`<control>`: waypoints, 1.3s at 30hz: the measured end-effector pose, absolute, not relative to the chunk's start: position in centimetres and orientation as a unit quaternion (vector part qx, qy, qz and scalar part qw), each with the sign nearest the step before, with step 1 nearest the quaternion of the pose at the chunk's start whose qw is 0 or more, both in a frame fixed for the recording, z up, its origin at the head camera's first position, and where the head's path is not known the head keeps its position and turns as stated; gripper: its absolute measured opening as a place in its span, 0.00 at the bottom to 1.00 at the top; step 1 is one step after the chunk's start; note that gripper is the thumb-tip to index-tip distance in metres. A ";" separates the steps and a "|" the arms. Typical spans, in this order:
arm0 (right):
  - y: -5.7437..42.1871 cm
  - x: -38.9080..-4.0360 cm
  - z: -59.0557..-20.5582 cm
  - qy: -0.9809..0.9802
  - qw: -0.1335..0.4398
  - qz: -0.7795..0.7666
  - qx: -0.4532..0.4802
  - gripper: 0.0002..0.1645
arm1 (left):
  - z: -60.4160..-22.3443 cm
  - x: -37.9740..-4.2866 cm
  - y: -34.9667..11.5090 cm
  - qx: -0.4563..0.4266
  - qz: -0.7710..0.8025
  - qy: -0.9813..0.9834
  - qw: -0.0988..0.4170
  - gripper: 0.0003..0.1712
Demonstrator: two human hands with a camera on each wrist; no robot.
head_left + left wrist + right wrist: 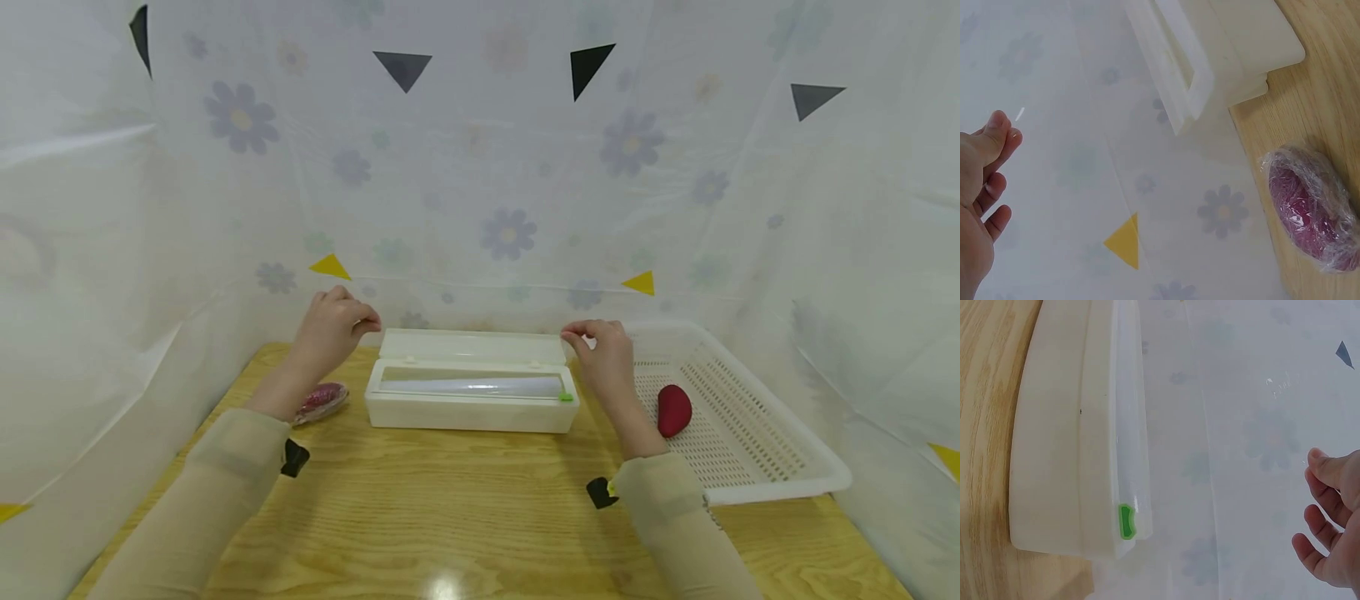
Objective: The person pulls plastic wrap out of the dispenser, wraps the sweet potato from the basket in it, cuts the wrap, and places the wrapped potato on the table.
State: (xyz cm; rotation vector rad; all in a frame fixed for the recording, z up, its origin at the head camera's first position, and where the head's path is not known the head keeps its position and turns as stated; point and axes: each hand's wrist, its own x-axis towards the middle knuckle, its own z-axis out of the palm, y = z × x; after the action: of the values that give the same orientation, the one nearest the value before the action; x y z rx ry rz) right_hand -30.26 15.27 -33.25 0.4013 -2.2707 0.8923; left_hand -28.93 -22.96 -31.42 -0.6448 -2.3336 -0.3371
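A white cling film dispenser (pixel 471 413) stands with its lid (pixel 472 345) raised and a green cutter slider (pixel 566 397) at its right end. Thumb and forefinger of my left hand (pixel 333 329) pinch clear cling film (pixel 1020 114) above the box's left end; only glints of it show. Over the right end, my right hand (pixel 606 358) pinches the film's other side, where faint shine (pixel 1275 389) appears. A reddish-purple item wrapped in film (pixel 323 402) lies on the table beside my left wrist.
A white perforated basket (pixel 780 479) occupies the table's right side, with a dark red kidney-shaped item (pixel 674 410) in it. The wooden table (pixel 442 517) extends in front of the dispenser. Pale flower-patterned sheeting (pixel 480 167) hangs behind and at both sides.
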 end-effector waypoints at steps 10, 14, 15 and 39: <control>15.4 -30.4 -32.7 -0.861 0.342 0.341 0.162 0.06 | -31.0 -29.1 -23.2 -0.247 -0.125 -0.896 0.348 0.03; 15.3 -30.5 -32.3 -0.859 0.343 0.343 0.161 0.06 | -30.8 -29.1 -23.2 -0.246 -0.123 -0.896 0.349 0.03; 15.3 -30.5 -32.3 -0.859 0.344 0.342 0.161 0.06 | -30.7 -29.1 -23.2 -0.247 -0.122 -0.895 0.351 0.03; 15.2 -30.5 -31.0 -0.854 0.349 0.346 0.170 0.06 | -29.6 -29.4 -23.3 -0.248 -0.126 -0.887 0.369 0.03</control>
State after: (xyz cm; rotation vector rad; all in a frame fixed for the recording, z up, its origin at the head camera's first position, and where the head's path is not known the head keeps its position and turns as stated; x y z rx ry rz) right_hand -30.47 15.16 -31.01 0.4417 -2.2126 0.8977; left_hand -29.39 -23.31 -29.62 -0.6367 -2.2772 -0.3242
